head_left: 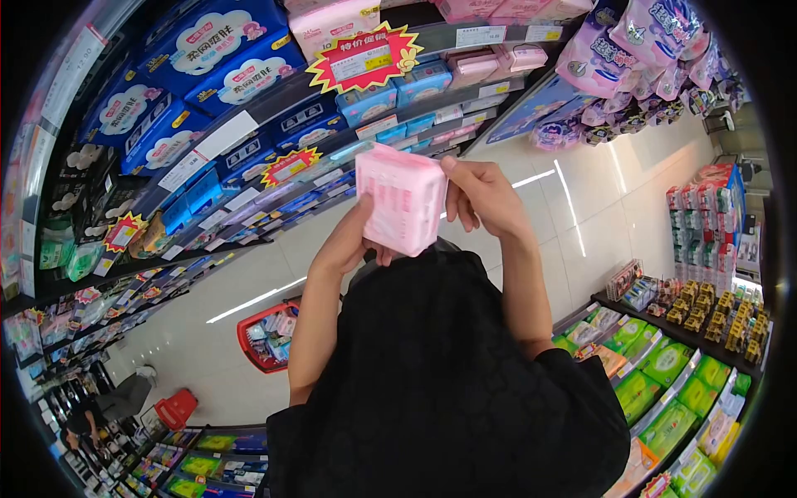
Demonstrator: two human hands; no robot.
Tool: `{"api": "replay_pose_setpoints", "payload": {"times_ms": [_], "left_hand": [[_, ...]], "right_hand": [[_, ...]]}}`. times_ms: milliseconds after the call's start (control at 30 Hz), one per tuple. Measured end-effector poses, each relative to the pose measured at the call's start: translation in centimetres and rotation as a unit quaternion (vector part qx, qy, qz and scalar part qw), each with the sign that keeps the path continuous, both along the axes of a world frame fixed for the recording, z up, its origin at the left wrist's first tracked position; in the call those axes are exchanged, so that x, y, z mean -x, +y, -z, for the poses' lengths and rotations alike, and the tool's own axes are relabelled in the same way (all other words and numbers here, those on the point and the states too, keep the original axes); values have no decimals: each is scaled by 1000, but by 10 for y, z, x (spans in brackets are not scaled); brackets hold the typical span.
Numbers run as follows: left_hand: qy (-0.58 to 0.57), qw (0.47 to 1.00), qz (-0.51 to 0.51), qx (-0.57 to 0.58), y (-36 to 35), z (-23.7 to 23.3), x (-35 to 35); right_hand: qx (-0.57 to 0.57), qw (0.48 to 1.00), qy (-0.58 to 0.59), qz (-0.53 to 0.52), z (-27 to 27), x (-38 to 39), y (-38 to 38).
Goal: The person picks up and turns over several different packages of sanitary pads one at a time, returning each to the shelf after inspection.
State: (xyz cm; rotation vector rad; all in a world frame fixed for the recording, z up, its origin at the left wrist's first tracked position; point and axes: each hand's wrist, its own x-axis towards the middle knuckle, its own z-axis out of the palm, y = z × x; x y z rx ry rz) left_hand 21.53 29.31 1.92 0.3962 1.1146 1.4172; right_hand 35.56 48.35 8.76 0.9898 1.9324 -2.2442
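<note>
A pink, plastic-wrapped pack of sanitary pads (400,199) is held up in front of my chest, slightly tilted. My left hand (349,236) grips its lower left side, thumb on the near face and the other fingers partly hidden beneath. At the upper right corner, my right hand (488,195) pinches the wrapper between thumb and forefinger, its other fingers curled. The print on the pack is too blurred to read. Beyond it are shelves with blue packs (237,83) and smaller light-blue packs (365,104).
A red shopping basket (256,336) with packaged goods stands on the tiled floor (540,249) at my left. Green packs (664,361) fill a low shelf at right. Pink bags (598,62) hang at upper right. Another person (83,427) is at far lower left.
</note>
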Motion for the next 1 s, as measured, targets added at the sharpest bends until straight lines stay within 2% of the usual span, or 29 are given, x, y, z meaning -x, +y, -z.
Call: {"api": "replay_pose_setpoints", "payload": {"times_ms": [67,100,167,200,300,400,467,500,533,600,633,700,767,900,967,1000], "left_hand": [[-200,978,15,-61,0,3,0],[-254,960,36,-110,2,9,-2],[-356,908,77,-206,8,28,-6],[-402,889,49,-214,9,25,-10],[-397,896,53,-193,10,24,-10],[-348,920,49,-173,7,19,-9],[-158,982,50,-89,6,9,-3],[-60,996,49,-44,6,0,-1],[1,1000,19,-3,9,-21,-1],[72,997,-15,37,16,-27,-1],[107,992,-31,56,19,-29,-1],[111,990,-49,77,21,-31,-2],[137,983,-74,99,22,-33,-5],[239,965,-100,-30,16,-37,-11],[284,946,-90,-124,14,-38,-13],[227,959,-100,-135,13,-40,-14]], "right_hand": [[-62,997,46,16,-11,3,-5],[-94,993,70,26,-15,7,-8],[-65,991,105,45,-15,12,-14],[-44,992,110,40,-13,12,-15],[-18,991,126,38,-7,15,-19],[-31,992,120,35,-4,11,-16],[-40,991,122,46,10,10,-10],[-29,990,129,54,15,8,-8],[-17,989,137,61,21,5,-7],[44,987,143,55,24,2,-1],[29,987,153,47,26,3,-2],[0,984,173,33,29,6,-6],[26,981,190,11,25,5,-4],[-1,971,231,-63,23,-5,5],[-68,954,282,-80,17,-4,8],[-92,940,316,-91,20,-5,12]]}}
